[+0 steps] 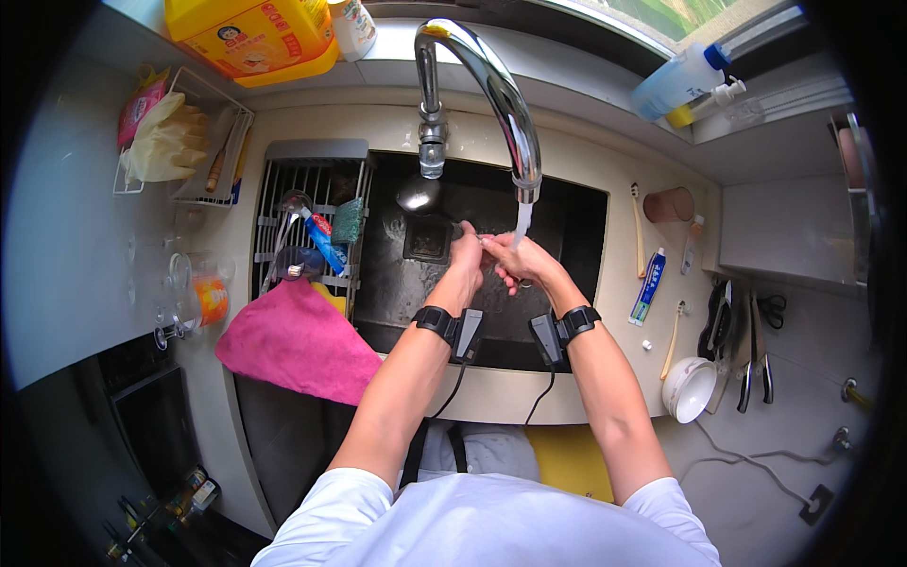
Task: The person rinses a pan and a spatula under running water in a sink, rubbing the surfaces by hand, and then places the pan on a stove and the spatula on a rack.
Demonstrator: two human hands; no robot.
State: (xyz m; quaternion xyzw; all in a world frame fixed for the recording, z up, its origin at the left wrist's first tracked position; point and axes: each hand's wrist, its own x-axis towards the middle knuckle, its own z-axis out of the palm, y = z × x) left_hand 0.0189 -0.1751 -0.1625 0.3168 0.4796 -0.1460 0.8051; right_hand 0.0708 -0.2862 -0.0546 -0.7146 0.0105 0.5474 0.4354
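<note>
Over the dark sink [482, 333], my left hand [466, 255] is closed around the handle of a metal ladle [418, 195]. The ladle's shiny round bowl points up and to the left, near the square drain [426, 239]. My right hand [521, 259] pinches the thin handle just right of the left hand; much of the handle is hidden by my fingers. Water [523, 223] runs from the chrome faucet [521, 120] onto the back of my right hand.
Left of my hands, a drying rack [317, 150] holds a toothpaste tube [326, 241], a green scouring pad [347, 221] and a cup [297, 262]. A pink cloth [297, 340] drapes over the counter edge. Toothbrushes [639, 234], another tube [648, 287] and white bowls [689, 390] are at right.
</note>
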